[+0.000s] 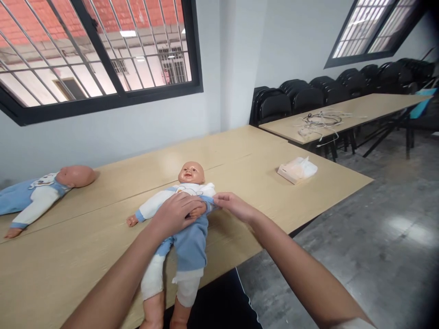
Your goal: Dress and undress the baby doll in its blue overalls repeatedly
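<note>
A baby doll (192, 244) lies face up on the table in front of me, dressed in a white top with a blue cuff and blue trousers. White wrapping covers its lower legs, and the bare feet point towards me. My left hand (178, 210) lies across the doll's belly, its fingers closed round the doll's hand (198, 210). On the other side, my right hand (235, 204) pinches the blue sleeve cuff (208, 201) between thumb and fingers. The doll's other arm stretches out to the left, palm down on the tabletop.
A second doll (44, 189) in similar clothes lies at the far left. Towards the right of the table (254, 151) sits an open tissue pack (297, 170). Tangled cables (322, 121) lie on another table, with folded black chairs (274, 105) behind along the wall.
</note>
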Available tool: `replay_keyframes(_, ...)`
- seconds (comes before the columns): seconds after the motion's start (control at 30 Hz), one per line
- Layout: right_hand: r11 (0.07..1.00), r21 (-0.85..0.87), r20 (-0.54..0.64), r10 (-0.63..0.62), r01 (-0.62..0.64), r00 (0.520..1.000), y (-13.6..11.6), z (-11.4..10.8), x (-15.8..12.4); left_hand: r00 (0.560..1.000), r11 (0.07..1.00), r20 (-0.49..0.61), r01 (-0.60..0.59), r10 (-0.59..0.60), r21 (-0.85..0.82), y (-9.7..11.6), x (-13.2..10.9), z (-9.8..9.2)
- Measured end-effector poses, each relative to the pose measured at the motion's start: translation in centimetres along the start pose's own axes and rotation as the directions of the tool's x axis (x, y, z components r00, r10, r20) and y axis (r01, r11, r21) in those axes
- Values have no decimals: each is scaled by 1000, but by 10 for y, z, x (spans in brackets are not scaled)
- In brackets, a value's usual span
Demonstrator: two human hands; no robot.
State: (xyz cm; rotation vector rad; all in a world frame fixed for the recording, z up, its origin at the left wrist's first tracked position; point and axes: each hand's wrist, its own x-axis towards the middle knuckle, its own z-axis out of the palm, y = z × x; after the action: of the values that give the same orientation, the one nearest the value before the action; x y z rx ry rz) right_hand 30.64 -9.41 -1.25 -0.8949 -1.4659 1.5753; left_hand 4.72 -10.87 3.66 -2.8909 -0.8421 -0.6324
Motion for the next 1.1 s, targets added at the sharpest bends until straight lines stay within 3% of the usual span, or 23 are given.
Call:
replay_keyframes(0.3, 997, 62, -97, -37, 43, 995, -1, 7, 13, 995, 990, 98, -18, 4, 140, 7, 13, -9)
replay_keyframes(0.47, 992, 122, -140, -27, 44, 990, -5, 3, 27, 993, 995, 119, -5, -7, 96, 7, 15, -23)
replay_keyframes(0.7, 980, 198, -72, 31, -16, 997, 1, -10, 61, 990, 1000, 142, 15, -14, -12, 4, 11, -37)
replay_keyframes(0.93, 976, 214, -33, 39, -31, 999, 9, -13, 70, 982, 976, 67, 182, -175, -122, -12, -1, -72)
replay_keyframes(1.0, 974, 227, -54, 18, -5, 998, 9, -11, 71, 978, 967, 44, 208, -203, -149, -12, -1, -74)
replay_keyframes(1.1, 968, 245, -112, -25, 51, 993, 8, -9, 78, 980, 973, 132, 170, -150, -155, -1, 3, -69)
